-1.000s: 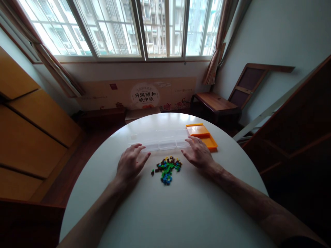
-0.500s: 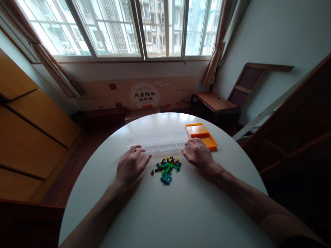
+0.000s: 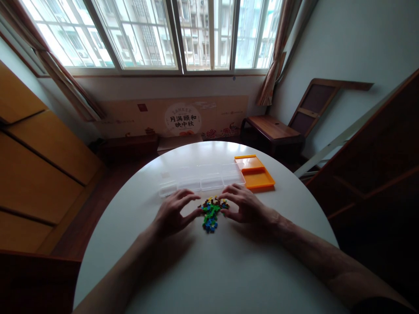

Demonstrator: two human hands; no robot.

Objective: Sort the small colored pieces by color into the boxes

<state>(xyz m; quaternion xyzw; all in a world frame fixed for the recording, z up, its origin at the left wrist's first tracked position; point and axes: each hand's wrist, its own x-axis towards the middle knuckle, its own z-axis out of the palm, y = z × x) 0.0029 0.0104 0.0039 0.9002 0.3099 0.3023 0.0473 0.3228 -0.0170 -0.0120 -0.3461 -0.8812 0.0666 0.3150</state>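
A small heap of tiny coloured bricks (image 3: 211,213), green, blue, yellow and dark, lies on the round white table (image 3: 209,270). My left hand (image 3: 173,213) is on the heap's left side with its fingers spread, the fingertips at the bricks' edge. From the right, my right hand (image 3: 244,207) mirrors it, fingers apart and curved, touching the heap. Neither hand holds a brick that I can see. Just beyond the heap lies a long clear plastic box (image 3: 201,179) with several compartments.
An orange tray (image 3: 257,172) sits at the clear box's right end. Past the table are a low wooden stool (image 3: 271,129), a printed cardboard panel (image 3: 176,117) under the window, and wooden cabinets (image 3: 36,165) on the left.
Both hands have moved inward from the table beside the heap and now close in on the bricks from either side. The box and the tray have not moved.
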